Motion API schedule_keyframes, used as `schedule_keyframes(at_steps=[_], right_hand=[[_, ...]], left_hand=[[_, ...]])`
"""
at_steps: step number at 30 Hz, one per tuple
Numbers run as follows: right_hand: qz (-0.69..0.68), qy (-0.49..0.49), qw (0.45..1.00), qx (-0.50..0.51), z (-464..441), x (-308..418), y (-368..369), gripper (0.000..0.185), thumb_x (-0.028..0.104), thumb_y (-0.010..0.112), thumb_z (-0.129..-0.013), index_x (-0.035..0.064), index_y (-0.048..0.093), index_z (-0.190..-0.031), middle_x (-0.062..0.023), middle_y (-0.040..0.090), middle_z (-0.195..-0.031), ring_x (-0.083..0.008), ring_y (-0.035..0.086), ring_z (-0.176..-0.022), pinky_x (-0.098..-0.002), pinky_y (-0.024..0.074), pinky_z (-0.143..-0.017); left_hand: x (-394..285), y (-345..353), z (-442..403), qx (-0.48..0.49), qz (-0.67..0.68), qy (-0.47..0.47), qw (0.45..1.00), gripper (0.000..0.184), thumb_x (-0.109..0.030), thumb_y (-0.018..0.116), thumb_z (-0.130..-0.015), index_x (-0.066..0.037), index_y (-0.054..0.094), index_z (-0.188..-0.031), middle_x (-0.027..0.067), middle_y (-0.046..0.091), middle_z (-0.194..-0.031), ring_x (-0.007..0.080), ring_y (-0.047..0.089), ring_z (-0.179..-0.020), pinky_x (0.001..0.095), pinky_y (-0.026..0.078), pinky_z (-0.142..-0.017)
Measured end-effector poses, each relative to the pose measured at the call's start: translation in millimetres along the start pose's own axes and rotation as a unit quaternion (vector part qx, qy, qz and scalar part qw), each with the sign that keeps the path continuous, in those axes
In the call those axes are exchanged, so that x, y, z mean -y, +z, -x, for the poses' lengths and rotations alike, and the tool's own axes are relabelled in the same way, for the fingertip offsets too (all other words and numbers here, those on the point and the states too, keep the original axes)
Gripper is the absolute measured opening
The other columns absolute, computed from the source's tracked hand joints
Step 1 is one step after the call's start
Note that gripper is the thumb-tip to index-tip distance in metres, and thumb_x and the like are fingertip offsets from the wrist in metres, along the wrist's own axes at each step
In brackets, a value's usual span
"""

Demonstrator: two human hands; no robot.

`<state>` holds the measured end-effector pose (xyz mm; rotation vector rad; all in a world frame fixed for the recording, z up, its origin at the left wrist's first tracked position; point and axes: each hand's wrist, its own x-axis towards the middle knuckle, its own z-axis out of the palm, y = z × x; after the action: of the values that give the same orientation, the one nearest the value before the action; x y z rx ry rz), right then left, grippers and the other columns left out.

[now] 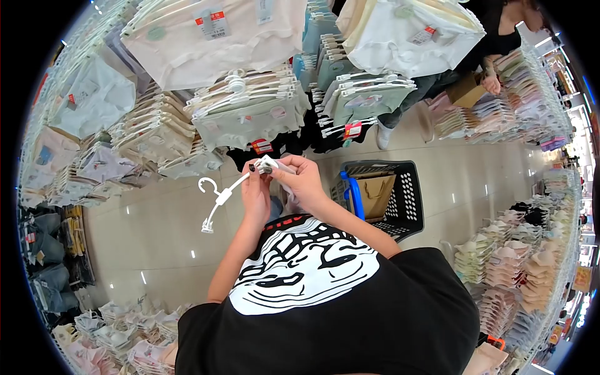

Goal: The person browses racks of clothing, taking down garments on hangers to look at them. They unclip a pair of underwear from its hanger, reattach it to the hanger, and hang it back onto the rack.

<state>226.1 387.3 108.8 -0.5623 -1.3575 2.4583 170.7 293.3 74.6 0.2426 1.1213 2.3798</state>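
A white plastic clip hanger [223, 197] is held out in front of my shirt, its hook and one free clip sticking out to the left. My left hand [255, 195] is closed around its other end, near the clip there. Right beside it, my right hand [304, 183] is closed with fingertips at that same clip, gripping a pale pinkish cloth garment [287, 169]. Most of the garment is hidden behind my hands. Whether the clip is still fastened on the cloth, I cannot tell.
Racks of pale underwear on hangers [247, 115] stand just ahead. A dark shopping basket [409, 200] with a blue handle, holding a brown paper bag [377, 197], is at my right. Another person's hand [491, 83] shows at upper right. More racks [500, 250] line the right side.
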Motion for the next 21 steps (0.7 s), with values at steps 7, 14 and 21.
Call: schedule_keyframes(at_steps=[7,14,21], right_hand=[[0.039,-0.083,0.995,-0.029,-2.6,1.5,-3.0,0.011,0.001,0.061,-0.074,-0.0018,0.057,-0.083,0.0011,0.057,-0.062,0.0004,0.044,-0.052,-0.0151,0.0314,-0.045],[0.112,-0.069,0.991,-0.014,-0.2,0.5,-6.5,0.011,0.001,0.062,-0.072,-0.0020,0.058,-0.082,0.0027,0.056,-0.061,0.0022,0.040,-0.051,-0.0143,0.0284,-0.044],[0.135,-0.057,0.989,0.020,3.8,7.7,-1.7,0.011,0.002,0.063,-0.071,-0.0016,0.058,-0.080,0.0033,0.054,-0.060,0.0013,0.040,-0.051,-0.0145,0.0296,-0.045]], left_hand=[[-4.9,-8.8,1.9,0.027,-0.209,-0.073,0.975,0.029,-0.023,0.042,-0.088,-0.002,0.045,-0.107,0.0078,0.052,-0.102,0.0126,0.049,-0.092,0.0266,0.038,-0.080],[-49.1,7.8,11.3,0.018,-0.492,0.179,0.852,0.029,-0.011,0.049,-0.083,-0.001,0.049,-0.110,0.0085,0.054,-0.106,0.0153,0.051,-0.098,0.0253,0.038,-0.083],[-38.1,3.8,6.7,0.101,-0.247,0.022,0.963,0.018,-0.011,0.043,-0.087,-0.001,0.051,-0.099,0.0023,0.054,-0.093,0.0075,0.049,-0.087,0.0207,0.037,-0.079]])
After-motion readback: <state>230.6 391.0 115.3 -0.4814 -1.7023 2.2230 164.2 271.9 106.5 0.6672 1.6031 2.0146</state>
